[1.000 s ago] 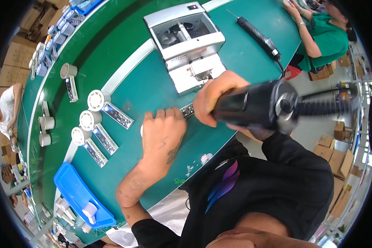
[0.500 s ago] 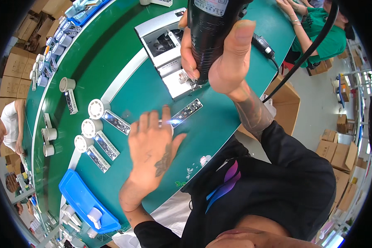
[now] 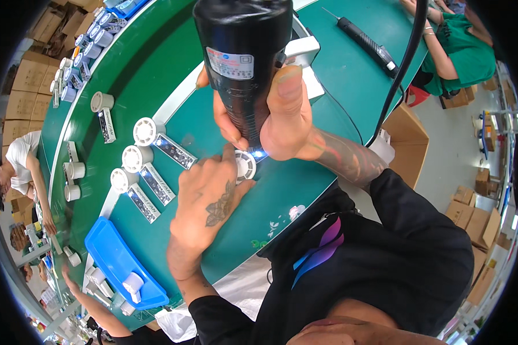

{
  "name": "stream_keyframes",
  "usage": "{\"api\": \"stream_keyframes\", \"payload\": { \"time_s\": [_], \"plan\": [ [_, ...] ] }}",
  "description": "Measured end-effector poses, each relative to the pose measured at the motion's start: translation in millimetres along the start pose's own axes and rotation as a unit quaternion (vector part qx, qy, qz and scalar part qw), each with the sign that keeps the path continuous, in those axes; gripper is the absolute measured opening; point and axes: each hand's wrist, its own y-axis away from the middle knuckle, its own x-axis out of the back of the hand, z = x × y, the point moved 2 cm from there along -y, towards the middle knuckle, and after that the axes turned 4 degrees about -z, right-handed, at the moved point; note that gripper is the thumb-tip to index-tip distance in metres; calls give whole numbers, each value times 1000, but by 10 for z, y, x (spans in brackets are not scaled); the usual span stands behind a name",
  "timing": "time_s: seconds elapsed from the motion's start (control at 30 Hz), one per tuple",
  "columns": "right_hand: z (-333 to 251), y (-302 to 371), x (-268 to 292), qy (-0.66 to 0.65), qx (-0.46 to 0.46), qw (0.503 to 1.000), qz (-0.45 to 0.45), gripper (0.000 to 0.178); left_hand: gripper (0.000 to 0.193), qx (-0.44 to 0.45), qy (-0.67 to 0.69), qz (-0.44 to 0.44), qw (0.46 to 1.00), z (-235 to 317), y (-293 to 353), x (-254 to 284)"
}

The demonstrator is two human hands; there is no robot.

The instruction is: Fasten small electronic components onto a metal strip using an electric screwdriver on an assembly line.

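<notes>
1. Blue, curved plastic tray (image 3: pixel 109 244): a white plastic part (image 3: pixel 133 282) lies inside.
2. 3 white, round plastic fan units (image 3: pixel 134 157): side by side on the smooth green tabletop (image 3: pixel 288 198), circuit boards exposed along their handles.
3. Left hand (image 3: pixel 206 201): bare, thumb and fingers clasped about item 4.
4. Slotted white circular fan unit (image 3: pixel 246 167) — situated between the 2 hands, a bright spot of light at its upper right edge.
5. Black, cylindrical power tool (image 3: pixel 242 40): narrow end directed toward item 4; contact is hidden.
6. Right hand (image 3: pixel 279 112): wrapped around item 5's grip.
7. Black, slender electric screwdriver (image 3: pixel 365 46) — lying well apart from both hands.
</notes>
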Motion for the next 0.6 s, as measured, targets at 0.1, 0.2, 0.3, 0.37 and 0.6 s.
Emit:
{"api": "stream_keyframes", "payload": {
  "time_s": [0.1, 0.2, 0.3, 0.37, 0.6],
  "plan": [
    [61, 17, -2, -7, -9, 1000, -7, 106, 52, 0, 7, -4, 1000, 13, -12, 19],
    [65, 46, -7, -4, -9, 1000, -25, 105, 49, -5, 4, -6, 1000, -8, 8, 8],
    [133, 81, -35, -85, 61, 993, -52, 75, 42, -42, -14, 24, 999, -57, 11, -50],
    [161, 87, -24, -87, 57, 993, -54, 75, 36, -65, -23, 41, 997, -74, 16, -75],
    [235, 175, 79, -58, 98, 988, -100, 68, 33, -119, 32, 105, 987, -80, 36, -154]
  ]
}}
